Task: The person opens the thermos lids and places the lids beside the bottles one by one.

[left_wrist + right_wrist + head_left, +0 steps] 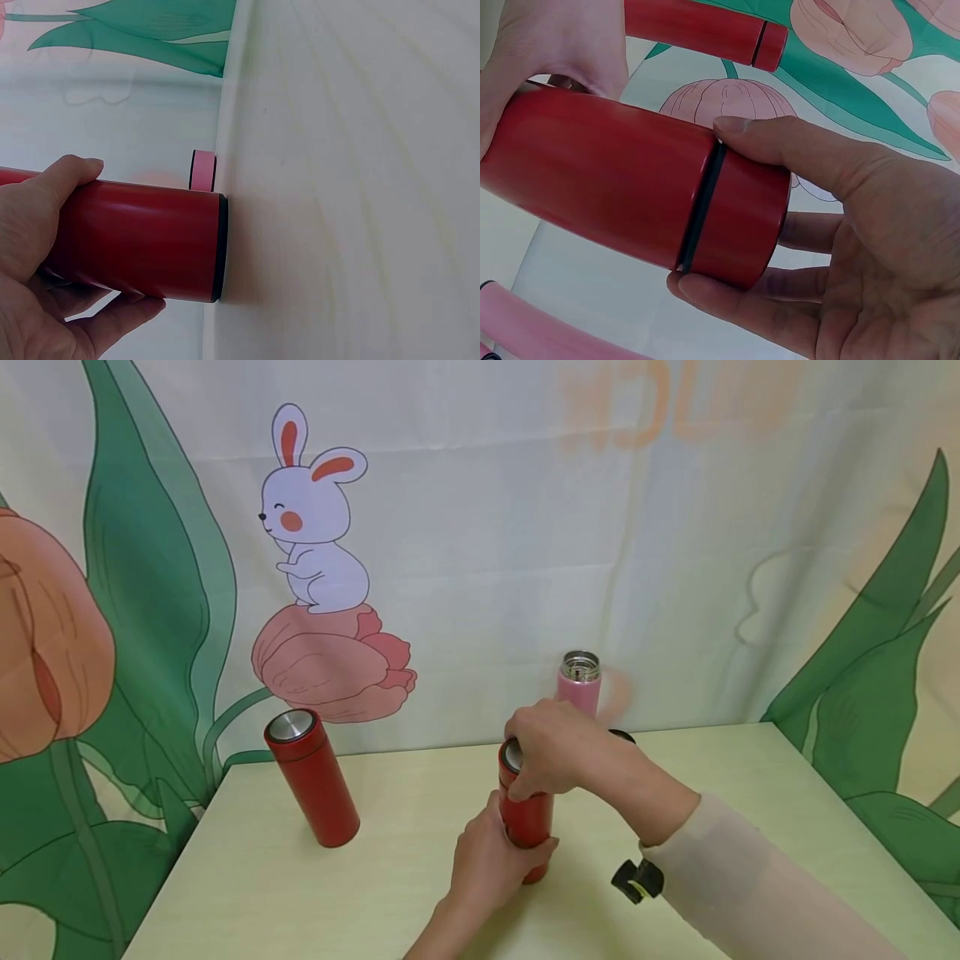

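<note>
From the middle of the head view, 1 steel-topped red flask (311, 785) stands at 8 o'clock on the pale table (405, 810), which spreads around 6. Between 3 and 4 is 1 pink flask (581, 695). Behind hangs a printed cloth (480, 527): 1 white rabbit (311, 510) at 10 on a pink tulip (330, 672), an orange tulip (52, 635) at 9, orange lettering (662, 393) at 1, green leaves (873, 718) at 3.

The left flask (318, 789) and near flask (531, 820) are red, the far flask (578, 697) pink. Green leaves (146, 552) pattern the pale backdrop (480, 527).
</note>
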A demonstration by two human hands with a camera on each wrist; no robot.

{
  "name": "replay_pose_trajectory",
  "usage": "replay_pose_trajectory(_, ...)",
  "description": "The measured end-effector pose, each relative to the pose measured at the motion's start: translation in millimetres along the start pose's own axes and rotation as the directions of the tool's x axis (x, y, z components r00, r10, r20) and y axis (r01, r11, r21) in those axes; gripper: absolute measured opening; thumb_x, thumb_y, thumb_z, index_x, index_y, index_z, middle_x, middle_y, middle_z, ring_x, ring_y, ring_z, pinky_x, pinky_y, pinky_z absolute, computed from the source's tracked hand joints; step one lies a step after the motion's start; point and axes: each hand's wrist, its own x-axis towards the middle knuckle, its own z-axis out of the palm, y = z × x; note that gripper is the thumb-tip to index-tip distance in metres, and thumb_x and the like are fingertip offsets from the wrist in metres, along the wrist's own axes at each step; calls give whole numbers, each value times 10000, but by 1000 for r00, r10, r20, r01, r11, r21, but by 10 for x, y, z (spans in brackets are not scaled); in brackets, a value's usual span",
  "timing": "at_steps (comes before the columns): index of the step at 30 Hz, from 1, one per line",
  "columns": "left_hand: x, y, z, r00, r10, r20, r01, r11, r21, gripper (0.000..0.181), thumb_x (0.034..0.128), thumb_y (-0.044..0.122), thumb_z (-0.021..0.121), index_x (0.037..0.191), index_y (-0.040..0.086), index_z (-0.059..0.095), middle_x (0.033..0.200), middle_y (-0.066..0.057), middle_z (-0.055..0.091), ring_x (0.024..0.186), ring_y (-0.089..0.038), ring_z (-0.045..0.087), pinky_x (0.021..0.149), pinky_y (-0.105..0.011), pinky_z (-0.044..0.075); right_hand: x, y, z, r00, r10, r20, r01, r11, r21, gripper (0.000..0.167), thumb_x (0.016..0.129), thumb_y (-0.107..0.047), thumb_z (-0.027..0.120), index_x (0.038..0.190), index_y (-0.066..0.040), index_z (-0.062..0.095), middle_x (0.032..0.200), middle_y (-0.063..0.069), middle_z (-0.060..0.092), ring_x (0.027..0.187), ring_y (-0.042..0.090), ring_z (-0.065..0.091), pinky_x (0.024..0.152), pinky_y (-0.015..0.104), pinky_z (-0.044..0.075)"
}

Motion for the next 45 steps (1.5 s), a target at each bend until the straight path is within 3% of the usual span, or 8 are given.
replay_pose_trajectory(23, -11, 3, -15, 1000, 14, -9, -14, 1000, -9, 648, 782, 465, 870, 1245, 154, 540, 1100, 26, 730, 959, -158, 701, 819, -374, 580, -15, 28, -24, 996, -72, 55, 71, 997, 20, 399, 765, -186, 865, 1144, -178, 740, 981, -17, 700, 891, 173, 640, 708, 302, 575)
replay_pose_trajectory(36, -12, 0, -18, 1000, 15, -14, -15, 1000, 3, 628, 786, 468, 865, 1224, 153, 545, 1065, 34, 728, 926, -139, 696, 804, -359, 572, 1, 64, -38, 992, -83, 95, 77, 995, 70, 544, 768, -114, 860, 1285, -183, 706, 1133, 18, 703, 1020, 206, 643, 786, 344, 600)
replay_pose_trajectory(45, -9, 6, -15, 1000, 8, 0, -8, 1000, -5, 651, 783, 483, 864, 1237, 147, 541, 1082, 28, 726, 944, -137, 691, 818, -367, 577, 2, 107, -47, 989, -119, 89, 113, 991, 69, 578, 748, -83, 870, 1289, -208, 710, 1168, 5, 713, 1062, 209, 641, 816, 347, 588)
